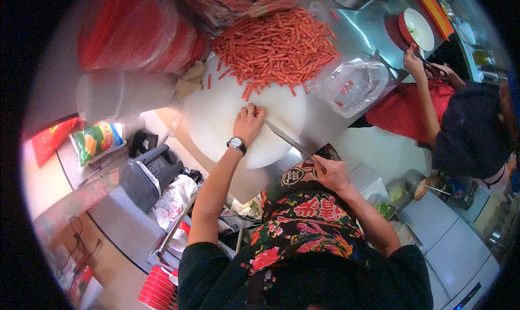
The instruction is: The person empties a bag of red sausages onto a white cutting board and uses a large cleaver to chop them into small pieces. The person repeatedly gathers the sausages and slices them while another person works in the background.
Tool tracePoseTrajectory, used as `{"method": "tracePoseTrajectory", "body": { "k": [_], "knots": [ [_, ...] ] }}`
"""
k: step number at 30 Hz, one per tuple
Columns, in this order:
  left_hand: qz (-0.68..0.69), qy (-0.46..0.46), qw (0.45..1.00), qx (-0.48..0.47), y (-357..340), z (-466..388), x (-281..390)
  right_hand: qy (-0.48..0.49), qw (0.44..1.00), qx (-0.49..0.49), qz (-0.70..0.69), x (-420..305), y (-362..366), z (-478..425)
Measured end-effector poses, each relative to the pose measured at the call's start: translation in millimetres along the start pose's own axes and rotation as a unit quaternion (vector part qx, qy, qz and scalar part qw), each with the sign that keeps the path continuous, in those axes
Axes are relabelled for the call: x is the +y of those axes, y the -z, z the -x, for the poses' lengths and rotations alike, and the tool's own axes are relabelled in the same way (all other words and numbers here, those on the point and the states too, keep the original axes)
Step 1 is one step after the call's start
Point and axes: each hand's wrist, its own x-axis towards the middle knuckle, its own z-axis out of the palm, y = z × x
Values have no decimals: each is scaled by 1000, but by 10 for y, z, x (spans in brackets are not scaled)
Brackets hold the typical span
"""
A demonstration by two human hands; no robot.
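Observation:
A round white cutting board (211, 123) lies before me on a metal counter. My left hand (248, 122), with a ring and a wristwatch, presses its curled fingers onto a small red stick piece (256, 112) at the board's middle. My right hand (332, 174) grips the handle of a large kitchen knife (289, 139). Its blade reaches across the board's near right side, the tip close to my left fingers. Beyond my hands, a big heap of red sticks (280, 50), perhaps sausage, covers the far part of the board. Several loose ones lie along its near edge.
A clear plastic bag (353, 86) sits right of the heap. Wrapped red containers (134, 29) and a tan cloth (191, 80) are at left. On the right, another person (410, 111) holds a red-and-white bowl (417, 29). A dark machine (150, 176) stands lower left.

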Motion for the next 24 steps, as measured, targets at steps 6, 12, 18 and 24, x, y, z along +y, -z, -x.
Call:
{"method": "tracePoseTrajectory", "body": {
  "k": [6,12,18,24],
  "knots": [
    [-41,9,998,-48,-79,-103,-36,-6,999,54,4,274,84,261],
    [-24,52,998,0,-80,-38,-1,-56,997,51,-18,459,53,404],
    [-36,167,984,40,0,335,-537,-95,995,29,-25,451,125,499],
    [-67,274,955,92,69,631,-927,-111,993,20,-22,501,78,583]
  ]
}}
